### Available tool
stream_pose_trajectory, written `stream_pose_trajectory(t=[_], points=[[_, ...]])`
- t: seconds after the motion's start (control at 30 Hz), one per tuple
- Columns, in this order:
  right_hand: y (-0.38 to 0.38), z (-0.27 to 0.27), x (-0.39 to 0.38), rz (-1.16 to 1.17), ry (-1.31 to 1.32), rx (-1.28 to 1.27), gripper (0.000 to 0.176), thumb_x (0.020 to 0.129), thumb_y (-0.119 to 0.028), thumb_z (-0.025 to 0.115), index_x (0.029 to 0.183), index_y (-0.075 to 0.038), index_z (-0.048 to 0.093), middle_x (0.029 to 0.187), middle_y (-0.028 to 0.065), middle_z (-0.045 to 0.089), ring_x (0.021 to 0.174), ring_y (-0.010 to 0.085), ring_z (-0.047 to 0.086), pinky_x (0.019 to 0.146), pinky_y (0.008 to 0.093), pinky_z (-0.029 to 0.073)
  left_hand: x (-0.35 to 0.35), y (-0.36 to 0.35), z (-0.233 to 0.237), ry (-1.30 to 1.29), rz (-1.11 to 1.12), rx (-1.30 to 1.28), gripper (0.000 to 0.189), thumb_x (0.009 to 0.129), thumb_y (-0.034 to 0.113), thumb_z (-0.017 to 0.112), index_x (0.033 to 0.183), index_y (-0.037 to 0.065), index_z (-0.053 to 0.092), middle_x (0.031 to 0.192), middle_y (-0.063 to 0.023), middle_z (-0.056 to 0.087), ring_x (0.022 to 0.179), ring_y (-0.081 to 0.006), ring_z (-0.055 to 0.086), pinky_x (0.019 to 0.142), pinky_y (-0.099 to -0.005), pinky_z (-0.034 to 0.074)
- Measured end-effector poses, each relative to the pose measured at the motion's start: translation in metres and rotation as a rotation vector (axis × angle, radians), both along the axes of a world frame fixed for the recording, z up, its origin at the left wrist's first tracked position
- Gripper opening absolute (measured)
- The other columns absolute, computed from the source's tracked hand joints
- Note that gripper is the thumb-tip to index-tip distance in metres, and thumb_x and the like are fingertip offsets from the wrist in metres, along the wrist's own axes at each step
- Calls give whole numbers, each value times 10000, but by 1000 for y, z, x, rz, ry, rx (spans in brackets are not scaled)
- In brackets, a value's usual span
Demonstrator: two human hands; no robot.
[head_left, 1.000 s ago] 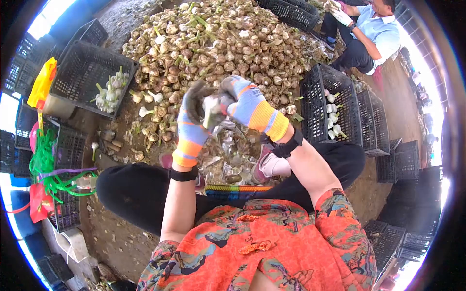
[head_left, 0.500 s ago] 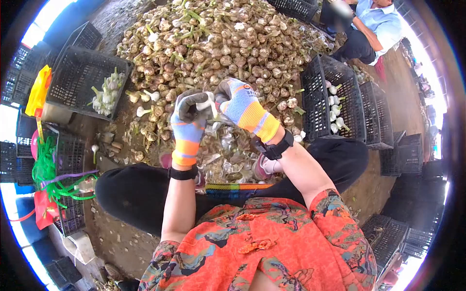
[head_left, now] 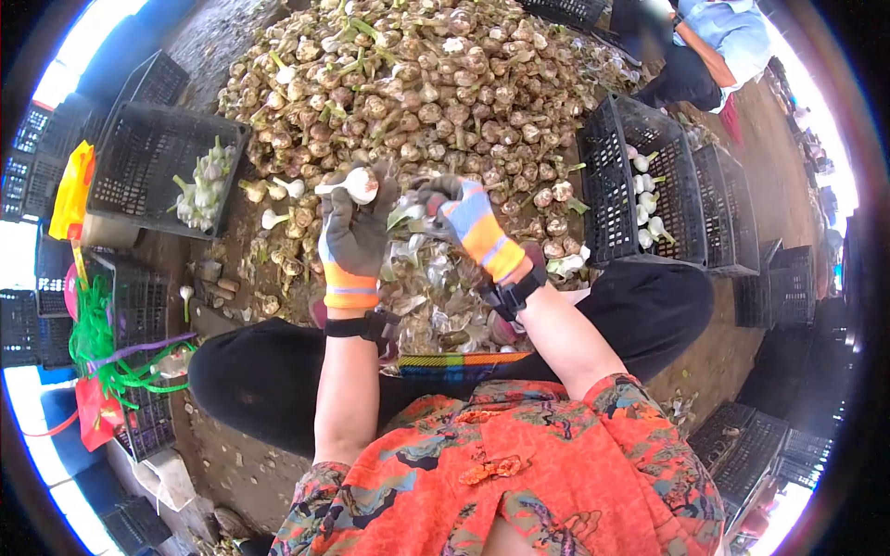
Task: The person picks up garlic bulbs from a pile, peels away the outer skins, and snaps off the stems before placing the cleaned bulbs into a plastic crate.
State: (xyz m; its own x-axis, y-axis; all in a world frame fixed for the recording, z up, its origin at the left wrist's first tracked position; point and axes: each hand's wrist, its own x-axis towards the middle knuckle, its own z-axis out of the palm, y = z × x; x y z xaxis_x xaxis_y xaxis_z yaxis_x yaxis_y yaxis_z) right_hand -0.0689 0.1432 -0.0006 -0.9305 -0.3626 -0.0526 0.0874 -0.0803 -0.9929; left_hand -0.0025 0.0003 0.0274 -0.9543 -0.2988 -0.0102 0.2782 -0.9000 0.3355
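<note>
A clean white garlic bulb (head_left: 362, 185) with its stem pointing left lies in my left hand (head_left: 357, 236), the gloved fingers bent around it and the palm turned up. To the right, my right hand (head_left: 465, 215) has its gloved fingers curled together. A pale, papery piece of garlic skin (head_left: 405, 216) hangs at those fingertips, slightly blurred. Beneath both hands, loose peeled skins (head_left: 431, 278) cover the ground between my feet. Just beyond my hands rises a large heap of unpeeled garlic (head_left: 417, 102).
A black crate (head_left: 134, 171) at left holds several white bulbs. Another black crate (head_left: 604, 181) at right has white bulbs along one side. Green and red ribbons (head_left: 102, 343) hang by stacked crates at far left. A co-worker in a light blue shirt (head_left: 737, 42) sits at upper right.
My hands have moved apart from each other. The left has turned palm up, bringing the white bulb into view, while the right has drawn slightly down with the skin at its fingertips.
</note>
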Motion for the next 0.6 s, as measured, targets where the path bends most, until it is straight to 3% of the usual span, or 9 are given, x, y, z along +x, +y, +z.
stream_pose_trajectory(t=[0.07, 0.2, 0.27, 0.33, 0.4, 0.47, 0.5, 0.53, 0.6], points=[[-6, 14, 14, -39, -80, -197, 124, 731, 23, 544, 840, 29, 603, 772, 68, 644, 672, 112, 582, 607, 246, 467, -4, 3, -6, -4, 138, -173, 257, 855, 168, 554, 1084, 62, 507, 1100, -87, 559, 1002, -226, 542, 920, -452, 430], [-17, 32, 18, -47, -202, -316, 141, 706, 22, 557, 834, 37, 613, 766, 66, 647, 684, 115, 591, 624, 252, 477, -7, 21, -3, -62, 210, -433, 236, 864, 161, 554, 1074, 64, 507, 1070, -80, 558, 962, -184, 541, 864, -333, 451], [-22, 19, 9, -109, 48, -46, 160, 679, 17, 559, 821, 30, 630, 749, 73, 651, 678, 120, 590, 626, 268, 482, -8, 27, -8, -120, 294, -608, 229, 843, 127, 587, 1048, 71, 502, 1043, -60, 545, 923, -147, 526, 835, -270, 435], [-22, 37, 11, -89, 46, 59, 162, 656, -25, 584, 802, 6, 646, 758, 113, 659, 674, 166, 605, 650, 295, 485, -10, 27, -14, -251, 310, -666, 262, 837, 92, 579, 1084, 56, 501, 1076, -70, 555, 916, -164, 546, 818, -295, 460], [-26, 34, 15, -162, 189, 154, 148, 674, -76, 585, 798, -14, 635, 750, 169, 631, 700, 264, 608, 668, 345, 483, -13, 33, -13, -333, 435, -667, 250, 795, 13, 606, 1026, 58, 522, 1012, -53, 576, 873, -147, 553, 776, -280, 476], [-32, 30, 14, -194, 289, 365, 205, 675, -114, 601, 857, -18, 599, 827, 202, 608, 799, 363, 579, 720, 402, 473, -17, 33, -18, -287, 445, -471, 251, 766, -30, 625, 980, 67, 538, 968, -50, 583, 869, -147, 553, 761, -281, 480], [-36, 19, 13, -227, 361, 445, 214, 673, -125, 602, 856, -16, 591, 838, 210, 601, 807, 377, 572, 728, 414, 469, -18, 34, -20, -324, 459, -506, 230, 769, -25, 623, 962, 70, 540, 962, -52, 583, 858, -146, 553, 756, -283, 481], [-37, 16, 11, -154, 263, 427, 237, 655, -125, 596, 865, -14, 584, 847, 214, 594, 821, 383, 563, 739, 412, 466, -18, 35, -24, -372, 471, -539, 210, 773, -20, 621, 944, 72, 541, 956, -54, 583, 847, -145, 553, 751, -285, 482], [-35, 19, 12, -195, 447, 606, 339, 606, -165, 601, 908, -13, 576, 939, 216, 570, 905, 370, 542, 780, 403, 454, -17, 31, -37, -257, 424, -473, 167, 782, -21, 611, 897, 74, 536, 957, -60, 583, 828, -148, 554, 738, -280, 483]])
